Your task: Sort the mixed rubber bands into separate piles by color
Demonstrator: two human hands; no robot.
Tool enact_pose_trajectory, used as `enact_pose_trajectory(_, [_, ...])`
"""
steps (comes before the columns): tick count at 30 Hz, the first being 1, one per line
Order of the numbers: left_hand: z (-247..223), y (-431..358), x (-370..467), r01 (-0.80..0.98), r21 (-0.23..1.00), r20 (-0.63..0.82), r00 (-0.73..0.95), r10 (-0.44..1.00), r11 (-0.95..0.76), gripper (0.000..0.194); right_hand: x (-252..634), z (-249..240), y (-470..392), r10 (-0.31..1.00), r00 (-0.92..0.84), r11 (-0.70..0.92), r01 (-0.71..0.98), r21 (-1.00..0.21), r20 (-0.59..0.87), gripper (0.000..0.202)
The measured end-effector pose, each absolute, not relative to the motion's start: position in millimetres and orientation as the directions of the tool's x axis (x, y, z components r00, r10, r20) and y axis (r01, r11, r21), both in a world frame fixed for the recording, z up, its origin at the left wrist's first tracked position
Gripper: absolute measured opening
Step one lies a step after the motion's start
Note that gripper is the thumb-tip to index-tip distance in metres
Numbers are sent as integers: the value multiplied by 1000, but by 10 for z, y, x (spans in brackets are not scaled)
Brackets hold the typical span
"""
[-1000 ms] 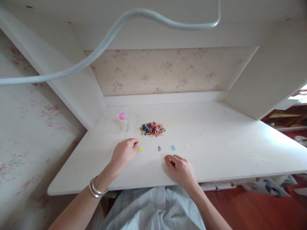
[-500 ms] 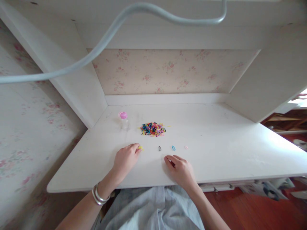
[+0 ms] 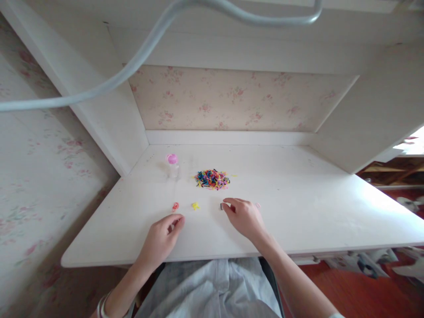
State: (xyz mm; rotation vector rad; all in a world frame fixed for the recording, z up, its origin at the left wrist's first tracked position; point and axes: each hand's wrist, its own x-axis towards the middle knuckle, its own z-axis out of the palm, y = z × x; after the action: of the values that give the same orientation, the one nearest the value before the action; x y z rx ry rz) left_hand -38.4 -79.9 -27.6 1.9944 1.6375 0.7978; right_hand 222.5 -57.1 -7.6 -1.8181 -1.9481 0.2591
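A heap of multicoloured small bands (image 3: 212, 179) lies mid-table. In front of it, a red cluster (image 3: 175, 206), a yellow cluster (image 3: 195, 206), a black band (image 3: 221, 206) and a pale pink band (image 3: 258, 205) form a row. My right hand (image 3: 243, 216) is over the row, its thumb and fingertips at the black band; whether they grip it is too small to tell. My left hand (image 3: 163, 234) rests below the red cluster, thumb and index tips pressed together, and anything between them is too small to see.
The white table (image 3: 298, 212) has a pink-topped clear container (image 3: 172, 159) at the back left. White side panels and a floral wall enclose the back. A pale curved tube (image 3: 142, 55) crosses the upper view.
My left hand has let go of the yellow cluster and drawn back left, uncovering the red one. My right hand has moved up to the black band and now hides the blue one.
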Motion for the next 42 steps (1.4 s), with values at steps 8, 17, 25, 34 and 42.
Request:
enact_pose_trajectory(8, [-350, -813, -410, 578, 802, 83, 138, 987, -149, 29, 2436, -140, 124, 994, 100, -91, 971, -223, 30, 32])
enact_pose_trajectory(17, [-362, -804, -421, 579, 795, 74, 205, 976, -181, 30, 2549, -253, 343, 998, 34, -47, 970, -240, -60, 29])
enact_pose_trajectory(25, [-378, -804, -425, 575, 797, 75, 206, 976, -183, 29, 2659, -236, 336, 999, 18, -27, 968, -249, -38, 32])
enact_pose_trajectory(34, [-399, -778, -423, 593, 785, 57, 218, 974, -179, 28, 3224, -96, 139, 997, 73, -60, 954, -294, 33, 32])
enact_pose_trajectory(42, [-437, -773, -406, 647, 737, 69, 218, 974, -197, 28, 3469, -382, -556, 944, 232, -129, 913, -387, 235, 35])
